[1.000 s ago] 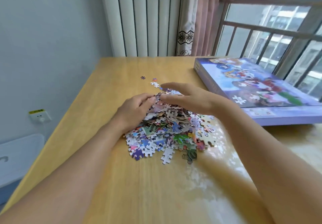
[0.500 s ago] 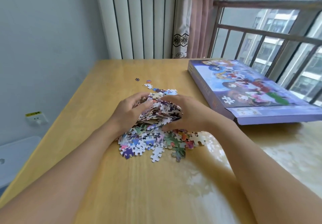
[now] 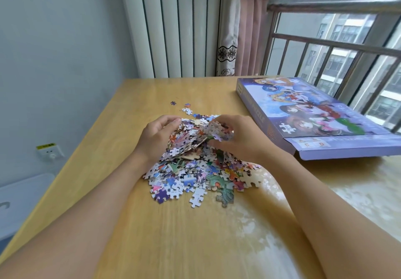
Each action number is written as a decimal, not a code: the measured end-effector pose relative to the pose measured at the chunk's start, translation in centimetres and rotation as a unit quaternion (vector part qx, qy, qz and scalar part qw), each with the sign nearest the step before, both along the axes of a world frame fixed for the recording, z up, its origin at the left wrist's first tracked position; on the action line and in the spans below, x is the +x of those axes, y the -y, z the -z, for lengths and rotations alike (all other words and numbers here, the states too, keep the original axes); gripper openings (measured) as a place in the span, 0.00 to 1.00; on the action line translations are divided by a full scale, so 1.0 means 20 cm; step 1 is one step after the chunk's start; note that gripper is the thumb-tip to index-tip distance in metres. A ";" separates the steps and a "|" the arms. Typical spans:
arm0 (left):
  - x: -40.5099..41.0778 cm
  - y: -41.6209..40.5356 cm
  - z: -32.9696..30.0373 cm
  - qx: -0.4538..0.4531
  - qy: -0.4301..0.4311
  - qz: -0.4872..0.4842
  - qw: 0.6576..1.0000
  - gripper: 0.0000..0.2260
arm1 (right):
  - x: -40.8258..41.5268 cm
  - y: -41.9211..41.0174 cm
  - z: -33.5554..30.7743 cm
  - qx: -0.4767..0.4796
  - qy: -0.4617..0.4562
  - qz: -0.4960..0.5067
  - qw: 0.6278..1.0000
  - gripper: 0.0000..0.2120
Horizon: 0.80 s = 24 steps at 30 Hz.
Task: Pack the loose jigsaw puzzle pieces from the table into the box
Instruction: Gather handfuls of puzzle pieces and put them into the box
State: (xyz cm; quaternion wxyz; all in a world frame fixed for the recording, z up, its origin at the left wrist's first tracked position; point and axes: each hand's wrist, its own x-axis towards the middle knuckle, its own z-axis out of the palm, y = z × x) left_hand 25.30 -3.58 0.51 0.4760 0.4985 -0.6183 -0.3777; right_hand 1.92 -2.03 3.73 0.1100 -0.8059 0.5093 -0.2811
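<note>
Puzzle pieces [image 3: 195, 170] heaped mid-table [image 3: 152, 235], box [image 3: 314, 116] to their right

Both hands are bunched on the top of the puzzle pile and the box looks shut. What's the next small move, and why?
Probably lift the gathered handful clear of the pile and carry it right toward the box. The left hand and right hand already cup pieces between them, but the box's lid looks closed, so one hand may first have to open it.

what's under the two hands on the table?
A heaped pile of puzzle pieces. The left hand and right hand grip a bunch at its top; the pieces directly beneath the palms are hidden.
</note>
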 end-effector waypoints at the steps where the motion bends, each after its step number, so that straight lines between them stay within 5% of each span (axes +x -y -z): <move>1: 0.00 0.00 0.00 0.000 0.000 -0.001 1.000 0.18 | 0.00 0.00 -0.01 -0.005 0.003 0.002 1.000 0.24; 10: 0.00 0.01 0.02 -0.008 -0.012 -0.001 1.000 0.16 | -0.04 0.00 -0.03 0.042 -0.021 0.031 0.998 0.30; 16: 0.01 0.01 0.02 -0.018 -0.017 -0.011 1.000 0.11 | -0.07 0.02 -0.05 0.070 0.134 0.063 0.987 0.25; 21: 0.00 0.01 0.02 -0.038 -0.009 -0.024 0.999 0.09 | -0.09 0.01 -0.07 0.188 0.401 0.006 0.897 0.19; 24: 0.00 0.00 0.02 -0.054 -0.019 -0.034 0.998 0.07 | -0.08 0.02 -0.06 0.273 0.505 0.015 0.818 0.30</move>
